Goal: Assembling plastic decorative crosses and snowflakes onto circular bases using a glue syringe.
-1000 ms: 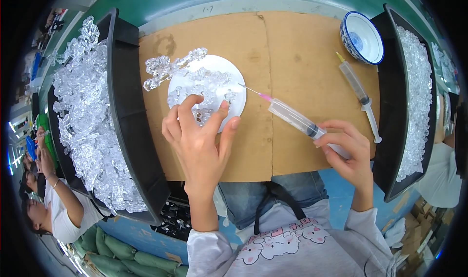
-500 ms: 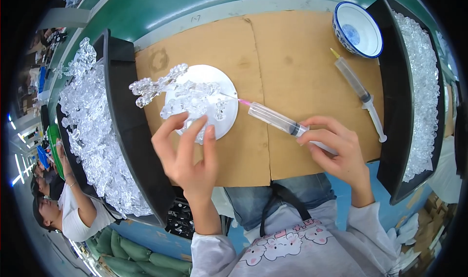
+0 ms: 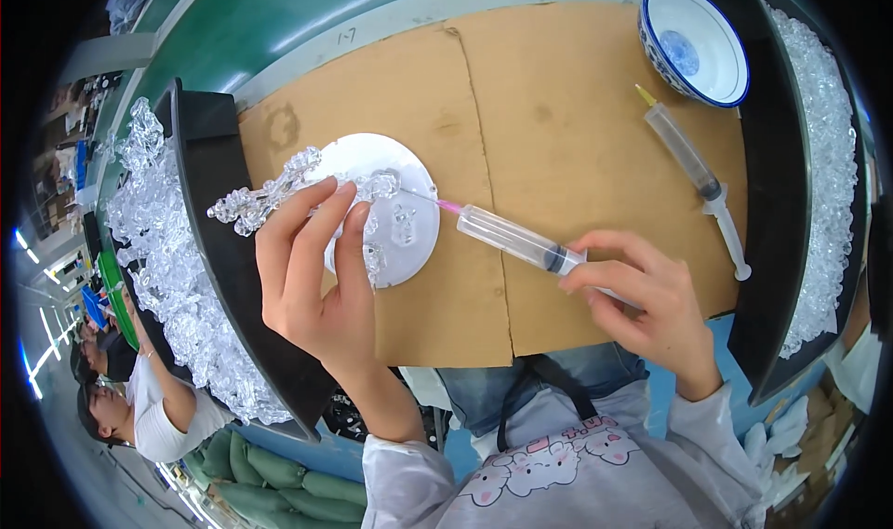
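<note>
Well, my right hand (image 3: 642, 296) is closed around the back end of a syringe (image 3: 510, 236), thumb and fingers wrapped near the dark stopper. The syringe slants up and to my left, clear barrel above the cardboard (image 3: 567, 129), pink hub foremost. Its thin needle (image 3: 420, 195) reaches over the white plate (image 3: 417, 259) and points at the clear pieces (image 3: 379, 185) lying there; whether the tip touches them I can't tell.

My left hand (image 3: 321, 273) comes in from the plate's near left side, fingers bent, their tips set close together at the pieces. The gap is narrow, but I can't make out if anything is pinched between them. A knobbly clear sprig (image 3: 256, 205) juts out past the plate's left edge, just beyond my fingers, and one small bead (image 3: 403, 227) lies on the plate to the right of the heap.

Over on the right, a spare syringe (image 3: 688, 157) with a yellow tip rests on the cardboard, tip away from me. Just beyond it stands a blue-rimmed bowl (image 3: 684, 50). Black bins flank me: the left bin (image 3: 219, 217) is heaped with larger clear bits, the right bin (image 3: 767, 175) with finer ones.
</note>
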Tool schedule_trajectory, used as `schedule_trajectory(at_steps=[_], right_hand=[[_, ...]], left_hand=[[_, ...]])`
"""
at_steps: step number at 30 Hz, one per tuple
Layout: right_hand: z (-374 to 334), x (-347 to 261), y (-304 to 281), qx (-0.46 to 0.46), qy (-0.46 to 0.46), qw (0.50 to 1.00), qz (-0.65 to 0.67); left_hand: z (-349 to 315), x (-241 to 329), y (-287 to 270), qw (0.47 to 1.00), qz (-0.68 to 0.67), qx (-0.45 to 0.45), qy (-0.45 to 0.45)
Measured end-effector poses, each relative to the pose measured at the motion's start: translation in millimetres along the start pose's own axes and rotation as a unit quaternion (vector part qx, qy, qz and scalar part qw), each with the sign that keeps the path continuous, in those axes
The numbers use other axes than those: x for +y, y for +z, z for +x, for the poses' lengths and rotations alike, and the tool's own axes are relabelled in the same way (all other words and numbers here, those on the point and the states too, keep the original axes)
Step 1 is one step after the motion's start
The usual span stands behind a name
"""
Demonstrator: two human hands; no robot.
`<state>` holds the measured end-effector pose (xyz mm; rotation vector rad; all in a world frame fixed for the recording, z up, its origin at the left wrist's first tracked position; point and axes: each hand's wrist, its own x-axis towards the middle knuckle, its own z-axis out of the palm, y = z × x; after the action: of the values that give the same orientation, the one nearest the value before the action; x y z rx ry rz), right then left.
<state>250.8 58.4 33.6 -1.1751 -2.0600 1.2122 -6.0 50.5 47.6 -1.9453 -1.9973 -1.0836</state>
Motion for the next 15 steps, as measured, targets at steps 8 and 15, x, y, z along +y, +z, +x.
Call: schedule_trajectory(at_steps=[8, 15], right_hand=[[0.7, 0.5, 0.2, -0.001, 0.004, 1.0, 0.014], [0.5, -1.1, 0.8, 0.001, 0.009, 1.0, 0.008]], left_hand=[[-2.3, 1.3, -0.1, 0.999, -0.002, 0.014, -0.031], [-0.3, 1.0, -0.5, 1.0, -0.02, 0.009, -0.021]])
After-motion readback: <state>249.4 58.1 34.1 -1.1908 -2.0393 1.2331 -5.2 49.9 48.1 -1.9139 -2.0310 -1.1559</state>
